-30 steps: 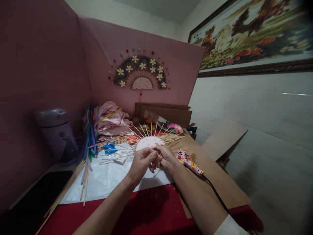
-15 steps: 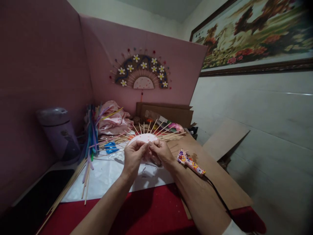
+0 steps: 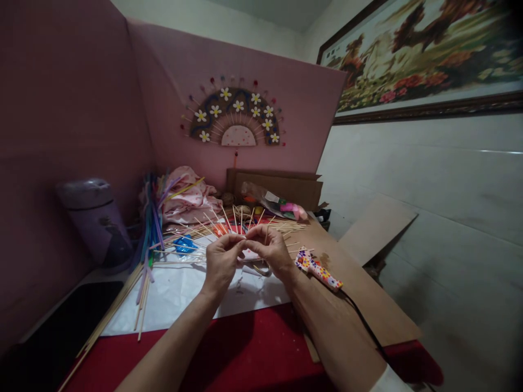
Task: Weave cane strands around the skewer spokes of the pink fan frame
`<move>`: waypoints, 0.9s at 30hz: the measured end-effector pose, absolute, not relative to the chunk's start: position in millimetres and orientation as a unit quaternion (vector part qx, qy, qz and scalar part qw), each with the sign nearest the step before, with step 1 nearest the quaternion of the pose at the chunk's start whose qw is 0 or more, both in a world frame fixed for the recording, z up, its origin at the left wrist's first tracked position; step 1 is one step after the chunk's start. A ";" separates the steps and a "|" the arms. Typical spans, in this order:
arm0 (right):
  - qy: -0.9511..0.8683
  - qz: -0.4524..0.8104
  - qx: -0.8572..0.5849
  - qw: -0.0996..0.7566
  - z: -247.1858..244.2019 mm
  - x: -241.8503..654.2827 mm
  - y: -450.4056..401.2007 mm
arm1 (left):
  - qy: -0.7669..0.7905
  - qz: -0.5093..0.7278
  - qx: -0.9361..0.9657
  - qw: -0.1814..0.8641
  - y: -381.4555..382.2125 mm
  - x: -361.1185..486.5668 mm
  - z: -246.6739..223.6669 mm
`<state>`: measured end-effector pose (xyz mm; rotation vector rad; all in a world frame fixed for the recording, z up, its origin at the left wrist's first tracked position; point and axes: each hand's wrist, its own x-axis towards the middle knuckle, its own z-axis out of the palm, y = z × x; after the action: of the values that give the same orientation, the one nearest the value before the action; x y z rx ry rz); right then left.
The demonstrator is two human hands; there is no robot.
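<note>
My left hand point(image 3: 223, 264) and my right hand point(image 3: 269, 251) meet over the white sheet point(image 3: 175, 294), fingertips pinched close together. What lies between the fingertips is too small to make out. Just beyond and below them is a pink dotted half-round piece point(image 3: 250, 255), mostly hidden by my hands, with thin wooden sticks point(image 3: 225, 219) fanning out behind it. A dark curved edge shows beneath my right hand. To the right of that hand, a flower-patterned glue gun point(image 3: 318, 269) lies on brown cardboard point(image 3: 368, 305).
Colored pipe cleaners point(image 3: 153, 223), a blue packet point(image 3: 184, 244) and pink cloth point(image 3: 190, 196) lie left. A purple bottle point(image 3: 98, 223) stands far left beside long sticks point(image 3: 108, 310). A finished flowered fan point(image 3: 239, 106) hangs on the pink panel point(image 3: 163, 71). A black cord point(image 3: 362, 318) runs right.
The dotted piece has gone from upright above my fingers to lower behind them, its sticks shifting with it. My right hand has turned, its fingers now raised over my left fingertips.
</note>
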<state>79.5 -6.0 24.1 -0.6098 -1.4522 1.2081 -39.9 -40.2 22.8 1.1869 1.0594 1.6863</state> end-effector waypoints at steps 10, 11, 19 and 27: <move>-0.685 0.403 -0.276 0.540 23.6 82.6 -4.3 | 0.437 0.640 0.571 0.271 -31.7 -48.9 14.3; -0.698 0.386 -0.283 0.533 24.3 83.1 -5.0 | 0.442 0.633 0.582 0.256 -31.4 -50.2 14.9; -0.756 0.273 -0.319 0.503 34.3 89.3 -12.8 | 0.427 0.595 0.614 0.294 -31.2 -57.8 23.2; -0.735 0.255 -0.362 0.514 41.9 95.7 -41.2 | 0.409 0.539 0.653 0.339 -41.6 -54.5 38.7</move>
<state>95.7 -41.2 41.9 -0.8696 -1.7672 0.6129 -54.5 -41.6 38.7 1.7007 1.0662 1.4039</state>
